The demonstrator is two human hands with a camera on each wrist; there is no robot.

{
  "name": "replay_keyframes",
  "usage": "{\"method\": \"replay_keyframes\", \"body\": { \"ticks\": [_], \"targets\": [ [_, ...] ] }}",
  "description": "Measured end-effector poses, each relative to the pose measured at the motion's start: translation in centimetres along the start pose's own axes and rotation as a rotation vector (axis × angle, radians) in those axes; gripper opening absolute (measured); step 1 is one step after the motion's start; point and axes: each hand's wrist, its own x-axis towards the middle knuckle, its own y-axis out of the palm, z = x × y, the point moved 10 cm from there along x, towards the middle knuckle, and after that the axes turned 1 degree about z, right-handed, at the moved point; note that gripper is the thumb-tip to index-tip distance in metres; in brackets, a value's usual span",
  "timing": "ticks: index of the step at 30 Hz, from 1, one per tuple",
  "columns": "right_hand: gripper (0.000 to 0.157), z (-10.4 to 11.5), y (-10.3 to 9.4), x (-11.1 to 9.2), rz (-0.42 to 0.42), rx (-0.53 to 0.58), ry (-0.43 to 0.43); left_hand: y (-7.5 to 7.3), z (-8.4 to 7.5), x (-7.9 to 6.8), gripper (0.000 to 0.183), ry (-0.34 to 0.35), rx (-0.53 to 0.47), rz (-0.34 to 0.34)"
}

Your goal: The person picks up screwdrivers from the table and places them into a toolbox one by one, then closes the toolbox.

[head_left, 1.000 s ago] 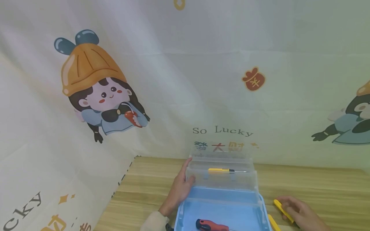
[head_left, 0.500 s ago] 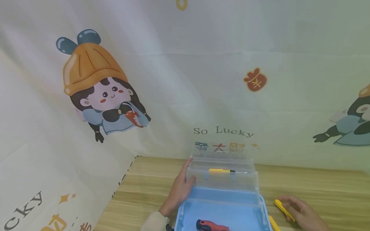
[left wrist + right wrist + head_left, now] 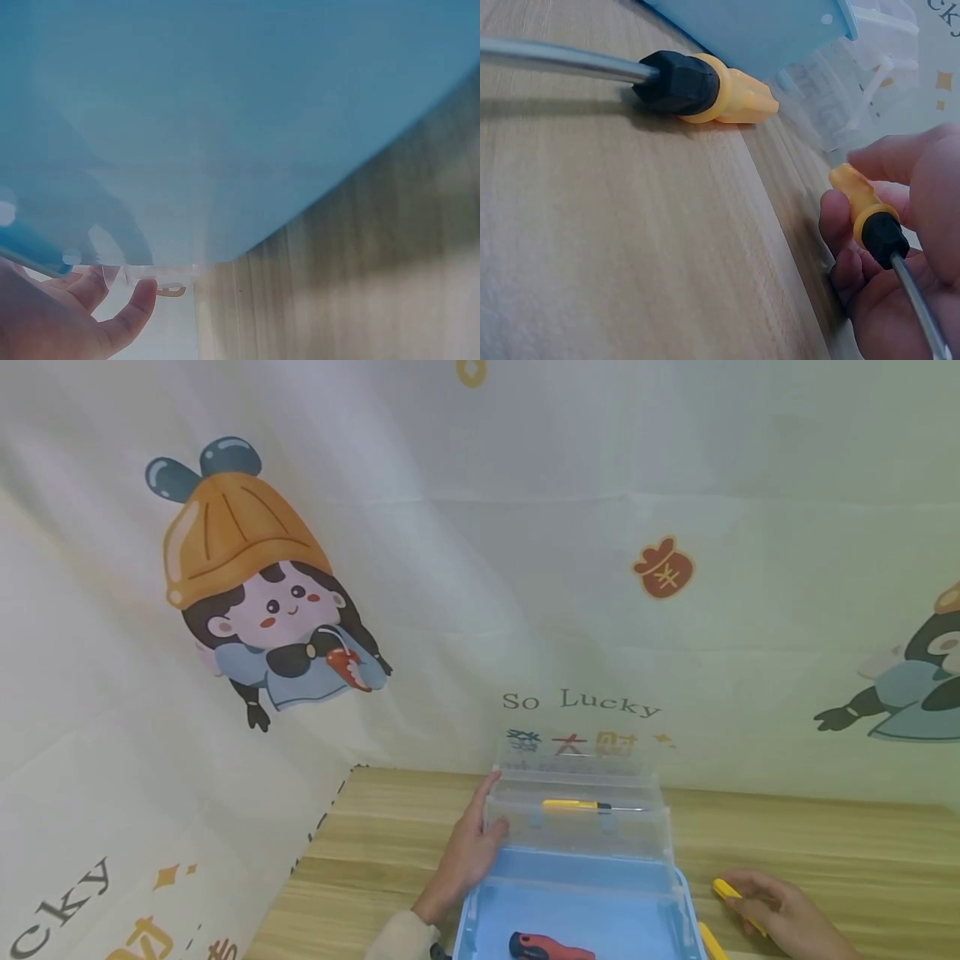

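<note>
Right hand: the right hand (image 3: pixel 787 917) is to the right of the box, low over the table; thumb and fingers pinch a yellow screwdriver.
Held screwdriver: the yellow screwdriver (image 3: pixel 882 235) has a black collar and a metal shaft. The handle end points away from the wrist; the shaft runs back past the palm.
Left hand: the left hand (image 3: pixel 471 843) grips the left edge of the clear trays, the thumb on the near side and a finger extended along the edge.
Clear trays: the clear trays (image 3: pixel 600 837) rise in steps at the far side of the box.
Tray contents: a slim screwdriver (image 3: pixel 574 805) with a yellow handle lies crosswise in the trays, shaft to the right.
Box: the blue box (image 3: pixel 585 906) sits on the wooden table (image 3: pixel 375 852), between the two hands; its near end is out of frame.
Box contents: a red-and-black screwdriver (image 3: pixel 555 947) lies on the floor of the box, handle to the left.
Loose tool: a second yellow screwdriver (image 3: pixel 679 86) lies on the table just beside the box's right wall; contact with the wall cannot be determined.
Background: a printed cloth (image 3: pixel 465 568) hangs behind the table.
</note>
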Motion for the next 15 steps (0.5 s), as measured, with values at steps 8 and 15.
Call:
{"method": "replay_keyframes", "body": {
  "ticks": [8, 15],
  "targets": [
    [0.051, 0.47, -0.03, -0.04, 0.008, -0.029, -0.016, 0.11, 0.20, 0.03, 0.063, -0.007, -0.026, 0.002],
    [0.048, 0.86, -0.02, 0.07, 0.013, -0.063, -0.054, 0.11, 0.10, 0.05, 0.063, 0.000, 0.003, 0.012]
  ]
}}
